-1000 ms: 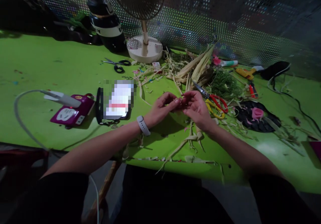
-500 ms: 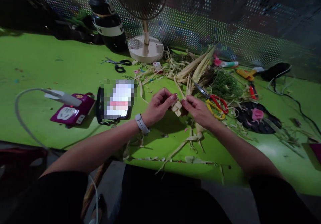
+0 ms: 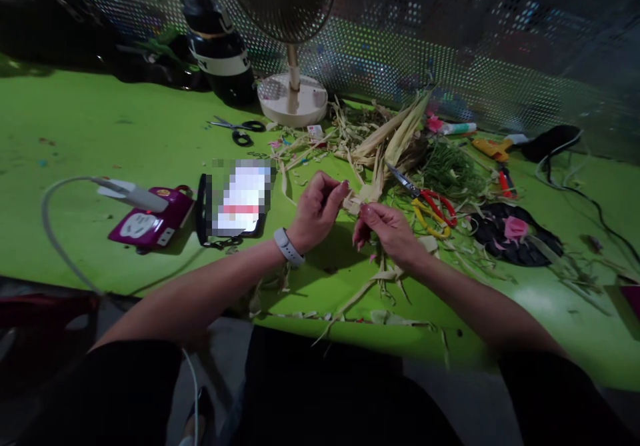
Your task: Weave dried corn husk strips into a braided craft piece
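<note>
Between my two hands is a small woven piece of pale corn husk (image 3: 353, 204). My left hand (image 3: 320, 207), with a pale band at the wrist, pinches its left side between thumb and curled fingers. On the other side, my right hand (image 3: 389, 227) grips it at the thumb and fingertips. Dry corn husks (image 3: 395, 136) lie in a heap just beyond my hands. Scissors with red and yellow handles (image 3: 434, 207) rest to the right of my right hand. Loose husk strips (image 3: 367, 293) lie on the table below.
On the green table (image 3: 60, 139) are a phone (image 3: 243, 196), a purple power socket (image 3: 150, 223) with a cable, and black scissors (image 3: 243, 129). A fan (image 3: 294, 99) and a black bottle (image 3: 220, 59) stand behind. At right are green fibres (image 3: 453, 169), a glue gun (image 3: 493, 147) and a black dish (image 3: 537, 249).
My right hand has shifted slightly down and turned, its lower fingers now showing below the woven piece. The piece has tilted between my fingers. My left hand stays pinched on it.
</note>
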A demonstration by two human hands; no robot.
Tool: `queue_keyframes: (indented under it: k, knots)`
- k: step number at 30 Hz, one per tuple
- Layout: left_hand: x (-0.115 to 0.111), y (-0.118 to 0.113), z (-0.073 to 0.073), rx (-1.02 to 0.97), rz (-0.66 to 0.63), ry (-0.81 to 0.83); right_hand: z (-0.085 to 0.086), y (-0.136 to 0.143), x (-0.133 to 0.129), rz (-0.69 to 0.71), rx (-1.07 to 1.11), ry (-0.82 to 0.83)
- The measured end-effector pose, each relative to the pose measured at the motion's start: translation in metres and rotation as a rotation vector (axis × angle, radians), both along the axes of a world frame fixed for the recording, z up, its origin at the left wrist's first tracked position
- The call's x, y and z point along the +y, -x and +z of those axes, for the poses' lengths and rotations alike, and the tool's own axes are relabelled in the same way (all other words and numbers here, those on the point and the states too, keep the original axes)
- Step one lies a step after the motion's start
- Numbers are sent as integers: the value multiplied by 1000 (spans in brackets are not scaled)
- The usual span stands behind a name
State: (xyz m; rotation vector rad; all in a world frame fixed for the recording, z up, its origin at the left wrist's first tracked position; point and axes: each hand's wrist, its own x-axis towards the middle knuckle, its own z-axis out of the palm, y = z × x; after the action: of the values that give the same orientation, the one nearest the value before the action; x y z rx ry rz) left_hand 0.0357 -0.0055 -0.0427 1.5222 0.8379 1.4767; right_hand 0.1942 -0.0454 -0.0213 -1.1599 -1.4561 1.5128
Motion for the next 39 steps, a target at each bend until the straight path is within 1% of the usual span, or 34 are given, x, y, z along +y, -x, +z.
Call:
queue_keyframes:
  k: [3,7,10,12,13,15,19,22,26,28,30,33,36,39]
  knots:
    - [6,6,10,-41,-23,74,-1,-4,0,-45,10,-119]
    - [8,11,19,-89,-116,198,-4,-8,2,-19,-45,-233]
    - [5,10,20,-69,-220,316,-6,-10,3,-29,-210,-401]
    - [3,8,18,-8,-285,377,-7,-12,4,-50,-359,-532]
    - [2,7,18,24,-312,390,-7,-13,5,-50,-409,-564]
    - [-1,5,16,62,-354,382,-6,-16,7,-36,-418,-522]
    - [-7,0,15,78,-416,323,-4,-20,12,-74,-240,-276]
    - [-10,-2,14,109,-502,303,-4,-18,14,-92,-158,-201]
    - [-11,-1,13,132,-585,302,-5,-14,13,-77,-145,-172]
    - [-10,-1,12,136,-602,290,-4,-13,14,-79,-167,-199]
    - [-9,0,10,162,-593,275,-3,-13,16,-114,-196,-252]
    - [-7,0,10,208,-570,270,-1,-17,22,-217,-206,-279]
    - [-6,0,10,192,-554,274,2,-22,28,-262,-182,-225]
    - [-6,0,11,144,-525,387,4,-24,26,-294,-129,-156]
